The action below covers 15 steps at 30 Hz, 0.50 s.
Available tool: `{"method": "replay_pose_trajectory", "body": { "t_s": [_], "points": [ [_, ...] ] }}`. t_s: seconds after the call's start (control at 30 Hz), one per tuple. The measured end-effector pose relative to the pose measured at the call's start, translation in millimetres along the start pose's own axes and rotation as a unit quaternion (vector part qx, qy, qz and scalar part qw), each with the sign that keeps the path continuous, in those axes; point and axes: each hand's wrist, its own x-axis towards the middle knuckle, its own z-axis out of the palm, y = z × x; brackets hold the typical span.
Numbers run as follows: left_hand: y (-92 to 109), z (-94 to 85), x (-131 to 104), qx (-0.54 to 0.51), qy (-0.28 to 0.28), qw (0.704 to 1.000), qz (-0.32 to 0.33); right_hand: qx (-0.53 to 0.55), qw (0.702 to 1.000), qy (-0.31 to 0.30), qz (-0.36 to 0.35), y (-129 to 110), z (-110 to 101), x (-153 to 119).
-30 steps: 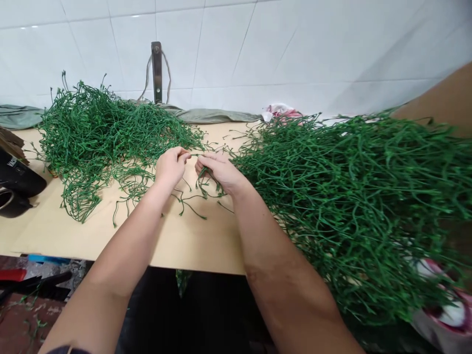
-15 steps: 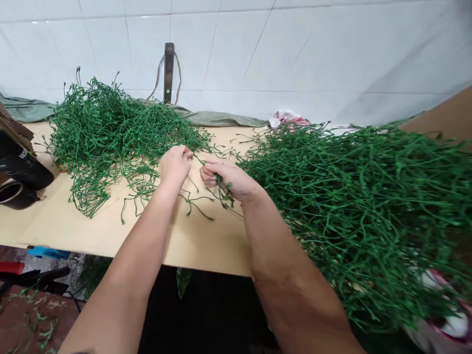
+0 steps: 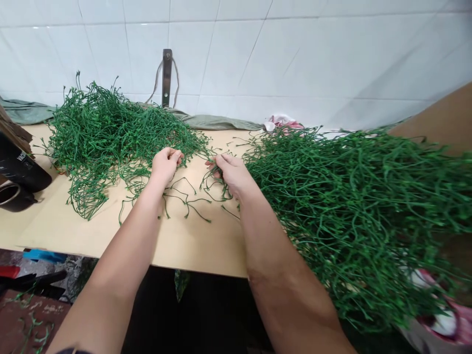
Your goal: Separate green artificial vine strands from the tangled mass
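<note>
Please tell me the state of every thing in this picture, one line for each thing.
left hand: closed on a green sprig at the left pile's edge.
right hand: fingers curled around a few green sprigs.
left pile of green sprigs: heaped, tangled, on the table.
right pile of green sprigs: bigger, spread over the table's right side.
loose sprigs: lying flat between the hands.
table: partly bare in front.

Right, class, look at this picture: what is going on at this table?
A person sits at a pale wooden table with two heaps of green plastic stems. The left hand is closed on a stem at the edge of the smaller heap. The right hand grips a few loose stems beside the bigger heap, which spills over the table's right side. The hands are apart, with some thin sprigs lying between them. A dark mug stands at the far left.
</note>
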Motion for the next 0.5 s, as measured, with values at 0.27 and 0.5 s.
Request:
{"method": "replay_pose_trajectory", "body": {
  "t_s": [0.27, 0.5],
  "points": [
    [15.9, 2.3, -11.4, -0.053, -0.006, 0.999, 0.0, 0.051, 0.995, 0.09, 0.005, 1.9, -4.4, 5.3],
    [34.6, 40.2, -62.9, -0.054, -0.207, 0.961, 0.173, 0.093, 0.994, 0.049, 0.016, 13.4, -3.7, 10.7]
  ]
}}
